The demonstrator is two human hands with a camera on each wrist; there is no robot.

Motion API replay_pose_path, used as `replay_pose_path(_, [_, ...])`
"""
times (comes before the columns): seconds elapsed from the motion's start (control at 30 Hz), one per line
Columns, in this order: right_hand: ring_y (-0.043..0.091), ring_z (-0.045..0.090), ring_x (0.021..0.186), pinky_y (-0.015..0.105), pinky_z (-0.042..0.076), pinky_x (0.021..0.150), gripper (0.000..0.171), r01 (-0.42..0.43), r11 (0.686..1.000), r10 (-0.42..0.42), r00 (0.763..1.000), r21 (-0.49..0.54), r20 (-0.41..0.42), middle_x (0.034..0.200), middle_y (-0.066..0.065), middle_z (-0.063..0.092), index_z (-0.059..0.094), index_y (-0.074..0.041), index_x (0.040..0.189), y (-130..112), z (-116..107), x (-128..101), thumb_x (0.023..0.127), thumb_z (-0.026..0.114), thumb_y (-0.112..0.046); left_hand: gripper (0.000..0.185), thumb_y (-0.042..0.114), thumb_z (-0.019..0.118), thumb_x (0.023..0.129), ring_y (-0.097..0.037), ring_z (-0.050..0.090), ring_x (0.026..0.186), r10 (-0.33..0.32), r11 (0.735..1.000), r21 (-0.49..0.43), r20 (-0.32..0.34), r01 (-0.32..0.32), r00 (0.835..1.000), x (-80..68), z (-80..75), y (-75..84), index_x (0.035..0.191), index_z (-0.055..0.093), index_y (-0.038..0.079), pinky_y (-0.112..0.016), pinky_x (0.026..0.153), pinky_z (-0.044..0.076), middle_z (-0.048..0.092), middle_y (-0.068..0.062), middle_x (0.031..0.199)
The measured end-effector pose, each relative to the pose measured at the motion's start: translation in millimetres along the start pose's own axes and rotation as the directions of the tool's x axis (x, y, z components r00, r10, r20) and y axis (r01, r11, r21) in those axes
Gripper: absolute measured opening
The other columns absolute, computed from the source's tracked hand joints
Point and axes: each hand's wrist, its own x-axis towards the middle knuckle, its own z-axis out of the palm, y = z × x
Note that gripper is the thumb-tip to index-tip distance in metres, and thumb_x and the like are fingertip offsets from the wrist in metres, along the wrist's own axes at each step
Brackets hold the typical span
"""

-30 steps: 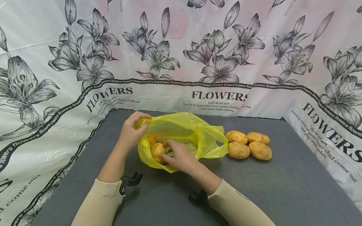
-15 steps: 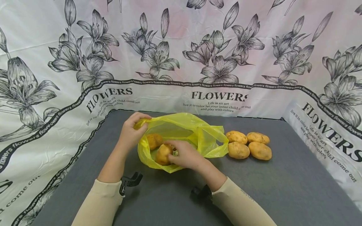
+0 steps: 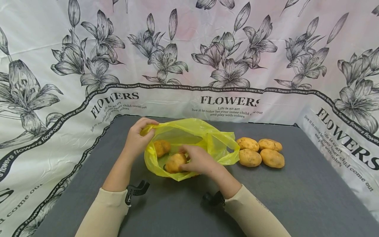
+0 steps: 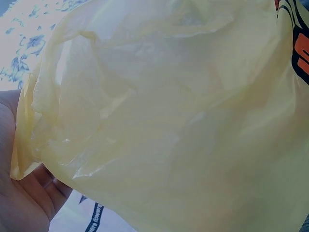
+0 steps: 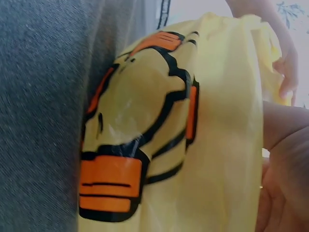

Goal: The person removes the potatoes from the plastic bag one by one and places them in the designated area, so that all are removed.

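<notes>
A yellow plastic bag (image 3: 189,126) lies mouth-up on the dark grey table. At its far left, my left hand (image 3: 138,136) pinches the rim between thumb and fingers and keeps the mouth spread. My right hand (image 3: 199,160) reaches inside over the near edge, thumb and fingers around a potato (image 3: 174,163). Behind that one, a second potato (image 3: 161,148) lies against the bag's left wall. In the left wrist view the bag's thin film (image 4: 169,121) fills most of the picture. The right wrist view has the bag's printed outside (image 5: 140,106), with orange and black shapes.
To the right of the bag, several potatoes (image 3: 249,157) sit close together on the table (image 3: 296,197), near the bag's looped handle (image 3: 231,149). A white cloth (image 3: 225,108) with flower prints and lettering hangs along the back and sides.
My right hand has shifted the gripped potato to the right inside the bag, away from the other potato. My left hand stays in place on the rim.
</notes>
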Motion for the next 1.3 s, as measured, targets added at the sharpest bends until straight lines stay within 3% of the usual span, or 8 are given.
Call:
replay_pose_path(0.1, [0.021,0.062,0.095,0.037,0.052,0.083,0.056,0.017,1.000,-0.016,0.999,-0.023,0.033,0.115,0.006,0.067,0.064,-0.005,0.129,3.0,-3.5,-1.3,0.079,0.085,-0.018,0.021,-0.008,0.060,0.094,-0.020,0.054,0.103,-0.005,1.000,0.002,0.001,0.005,1.000,-0.1,0.0,1.0,0.112,0.070,-0.006,-0.024,0.083,0.045,0.062,-0.021,0.117])
replay_pose_path(0.3, [0.019,0.059,0.092,0.036,0.050,0.080,0.049,0.016,0.998,-0.011,0.997,-0.057,0.083,0.109,0.003,0.068,0.070,-0.006,0.121,8.9,-8.6,-2.5,0.076,0.086,-0.017,0.021,-0.008,0.060,0.094,-0.021,0.054,0.104,-0.013,1.000,0.002,0.005,0.013,1.000,-0.7,0.0,2.3,0.112,0.070,-0.007,-0.023,0.083,0.046,0.062,-0.020,0.117])
replay_pose_path(0.57, [0.016,0.062,0.082,0.032,0.052,0.074,0.043,0.014,1.000,-0.013,0.994,-0.008,0.108,0.102,-0.001,0.068,0.072,-0.009,0.115,16.5,-17.1,-3.7,0.076,0.087,-0.020,0.021,-0.009,0.059,0.094,-0.021,0.054,0.103,-0.009,1.000,-0.002,0.000,0.009,1.000,-0.9,-0.3,1.5,0.111,0.070,-0.007,-0.023,0.082,0.046,0.062,-0.021,0.116])
replay_pose_path(0.9, [0.019,0.068,0.098,0.032,0.056,0.079,0.051,-0.043,0.990,0.026,0.991,0.133,0.132,0.116,0.003,0.069,0.069,-0.008,0.125,20.2,-38.2,-10.1,0.080,0.086,-0.023,0.021,-0.007,0.060,0.094,-0.020,0.054,0.105,-0.011,1.000,-0.006,0.003,0.011,1.000,0.1,-0.4,-1.1,0.112,0.070,-0.006,-0.023,0.084,0.046,0.062,-0.020,0.117])
replay_pose_path(1.3, [0.022,0.067,0.108,0.035,0.057,0.079,0.053,-0.092,0.979,0.073,0.991,0.183,0.112,0.126,0.004,0.066,0.066,-0.012,0.132,17.2,-59.1,-23.5,0.085,0.085,-0.027,0.022,-0.007,0.059,0.096,-0.025,0.054,0.110,-0.035,0.999,0.005,0.016,0.035,0.999,-0.2,-1.4,-1.3,0.115,0.069,-0.005,-0.031,0.086,0.045,0.062,-0.019,0.120])
